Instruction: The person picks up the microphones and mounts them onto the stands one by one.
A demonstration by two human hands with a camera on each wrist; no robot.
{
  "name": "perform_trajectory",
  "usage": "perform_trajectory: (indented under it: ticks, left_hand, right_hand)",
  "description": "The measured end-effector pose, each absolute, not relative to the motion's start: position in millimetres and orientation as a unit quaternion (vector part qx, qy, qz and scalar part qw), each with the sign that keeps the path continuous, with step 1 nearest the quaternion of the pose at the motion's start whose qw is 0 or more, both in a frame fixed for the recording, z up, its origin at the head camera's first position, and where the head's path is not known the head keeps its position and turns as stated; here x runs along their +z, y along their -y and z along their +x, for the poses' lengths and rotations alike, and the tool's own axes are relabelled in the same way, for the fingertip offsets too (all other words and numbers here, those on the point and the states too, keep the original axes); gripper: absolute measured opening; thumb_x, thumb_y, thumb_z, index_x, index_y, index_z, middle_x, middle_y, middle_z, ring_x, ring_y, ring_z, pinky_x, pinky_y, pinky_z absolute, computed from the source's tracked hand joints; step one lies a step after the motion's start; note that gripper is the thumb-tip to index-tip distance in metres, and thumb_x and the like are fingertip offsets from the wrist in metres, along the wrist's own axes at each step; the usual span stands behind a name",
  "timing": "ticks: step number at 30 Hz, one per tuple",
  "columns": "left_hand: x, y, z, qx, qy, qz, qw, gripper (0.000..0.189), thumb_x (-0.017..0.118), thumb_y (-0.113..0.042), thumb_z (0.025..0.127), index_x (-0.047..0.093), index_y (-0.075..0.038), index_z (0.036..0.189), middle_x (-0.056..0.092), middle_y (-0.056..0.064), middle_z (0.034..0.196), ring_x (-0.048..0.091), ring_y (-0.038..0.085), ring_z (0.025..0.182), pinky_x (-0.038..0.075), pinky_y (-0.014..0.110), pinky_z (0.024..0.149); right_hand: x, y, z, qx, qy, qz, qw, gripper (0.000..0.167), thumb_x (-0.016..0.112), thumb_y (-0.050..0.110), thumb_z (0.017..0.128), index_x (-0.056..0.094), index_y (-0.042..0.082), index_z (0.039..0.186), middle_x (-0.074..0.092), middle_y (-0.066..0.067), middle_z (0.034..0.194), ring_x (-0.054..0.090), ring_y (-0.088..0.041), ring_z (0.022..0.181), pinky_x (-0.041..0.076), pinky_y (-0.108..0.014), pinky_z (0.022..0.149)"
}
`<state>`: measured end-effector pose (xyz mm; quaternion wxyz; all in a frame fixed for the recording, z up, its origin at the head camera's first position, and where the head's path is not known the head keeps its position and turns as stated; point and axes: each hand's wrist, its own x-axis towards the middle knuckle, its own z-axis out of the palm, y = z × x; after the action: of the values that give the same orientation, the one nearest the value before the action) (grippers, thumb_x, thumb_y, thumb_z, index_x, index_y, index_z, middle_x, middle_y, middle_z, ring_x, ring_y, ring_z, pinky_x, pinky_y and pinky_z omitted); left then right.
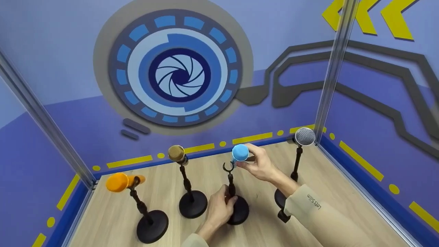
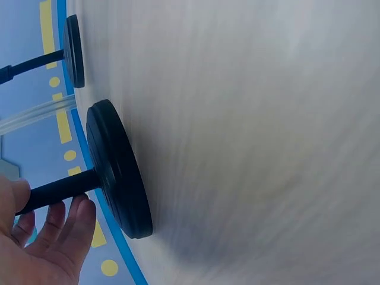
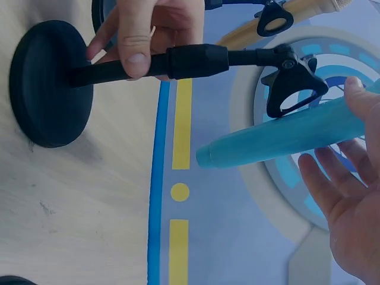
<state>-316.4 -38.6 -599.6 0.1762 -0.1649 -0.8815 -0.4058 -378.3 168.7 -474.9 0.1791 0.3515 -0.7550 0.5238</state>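
Observation:
My right hand (image 1: 262, 164) holds a light blue microphone (image 1: 240, 152) near its head, with the thumb on one side and fingers on the other. In the right wrist view, the microphone's tapered body (image 3: 267, 138) lies slantwise along the open side of a black clip (image 3: 276, 95), right at its edge. That clip tops a short black microphone stand (image 3: 199, 60). My left hand (image 1: 219, 207) grips the stand's pole low down, just above its round base (image 1: 241, 212). The left wrist view shows the thumb and fingers about the pole (image 2: 65, 189).
An orange microphone (image 1: 118, 182) and a gold one (image 1: 176, 153) sit on black stands to the left. A silver-headed microphone (image 1: 305, 136) on another stand is at the right, partly behind my right sleeve (image 1: 319, 212). Printed walls (image 1: 68, 137) enclose the wooden tabletop (image 1: 113, 206).

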Motion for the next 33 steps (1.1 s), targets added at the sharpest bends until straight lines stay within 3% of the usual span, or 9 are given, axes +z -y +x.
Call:
perform_trajectory:
  ticks: [7,14,18,23,27,33]
  left_hand:
    - [-599,42,-308,-0.392,0.889,-0.177,0.159,0.015,0.081,-0.016,0.101,0.068,-0.017,0.108,0.084,0.0,0.101,0.08,0.013,0.095,0.06,0.03,0.08]
    - [-599,42,-307,-0.391,0.891,-0.178,0.148,0.015,0.081,-0.017,0.101,0.068,-0.017,0.107,0.082,-0.001,0.097,0.069,0.003,0.083,0.053,0.024,0.073]
    - [-599,41,-305,-0.393,0.891,-0.179,0.143,0.016,0.081,-0.016,0.102,0.067,-0.017,0.109,0.081,-0.001,0.097,0.071,0.004,0.086,0.053,0.025,0.073]
    - [-599,39,-305,-0.4,0.89,-0.177,0.126,0.014,0.08,-0.016,0.102,0.067,-0.017,0.109,0.08,-0.001,0.097,0.07,0.003,0.085,0.053,0.025,0.073]
    - [-600,40,-306,-0.401,0.889,-0.179,0.13,0.015,0.08,-0.018,0.102,0.067,-0.017,0.11,0.078,-0.002,0.094,0.066,0.001,0.081,0.052,0.024,0.071]
    - [-601,41,-305,-0.398,0.889,-0.181,0.136,0.016,0.081,-0.019,0.102,0.066,-0.017,0.108,0.076,-0.004,0.09,0.062,0.0,0.078,0.05,0.024,0.07]
  right_hand:
    - [-475,-158,-379,0.527,0.743,0.377,0.171,0.04,0.09,0.005,0.094,0.077,0.006,0.132,0.08,-0.017,0.124,0.075,-0.005,0.12,0.067,-0.031,0.094]
    - [-479,-149,-380,0.532,0.729,0.401,0.156,0.037,0.089,0.0,0.093,0.078,0.006,0.128,0.08,-0.017,0.119,0.074,-0.001,0.116,0.065,-0.024,0.094]
    - [-481,-146,-379,0.526,0.73,0.409,0.152,0.036,0.089,0.001,0.094,0.077,0.005,0.127,0.079,-0.017,0.117,0.072,0.0,0.114,0.065,-0.023,0.094]
    - [-486,-146,-381,0.515,0.726,0.433,0.143,0.041,0.084,-0.001,0.097,0.073,0.002,0.136,0.079,-0.02,0.128,0.072,-0.003,0.121,0.061,-0.023,0.103]
    - [-489,-147,-381,0.491,0.737,0.443,0.139,0.053,0.09,0.006,0.093,0.069,0.003,0.142,0.078,-0.018,0.132,0.071,-0.006,0.125,0.062,-0.03,0.106]
    - [-490,-150,-380,0.462,0.763,0.431,0.138,0.071,0.098,0.016,0.085,0.066,0.004,0.147,0.077,-0.015,0.135,0.072,-0.013,0.126,0.067,-0.051,0.102]
